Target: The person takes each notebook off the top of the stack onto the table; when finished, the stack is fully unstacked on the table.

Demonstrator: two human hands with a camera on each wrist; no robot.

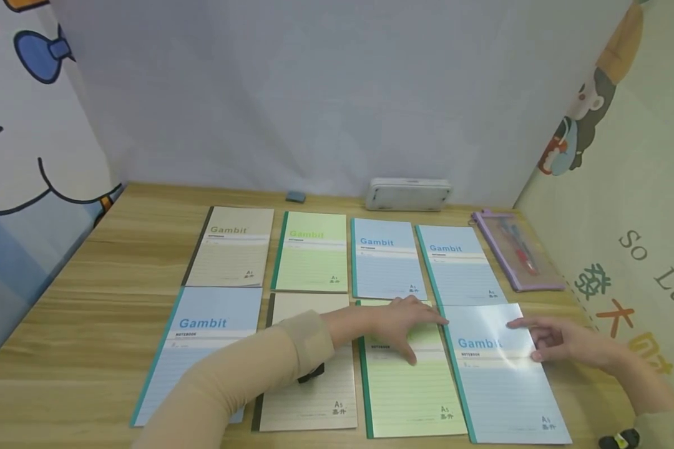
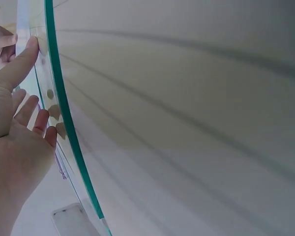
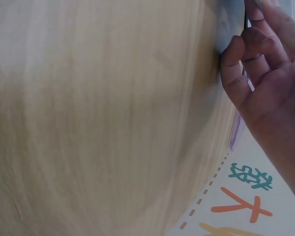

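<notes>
A blue Gambit notebook lies at the front right, with glare on its cover. My right hand pinches its right edge between thumb and fingers; in the right wrist view the other fingers curl below that edge. Stretched over the front green notebook, my left hand has its fingers spread. One of its fingertips reaches the blue notebook's left edge. A beige notebook lies under my left forearm, partly hidden. Behind my left hand lies another blue notebook.
Farther left lie a front blue notebook, a back beige one and a back green one. A back blue notebook borders the purple-edged pouch of pens. At the wall stand a white case and a grey eraser-like block.
</notes>
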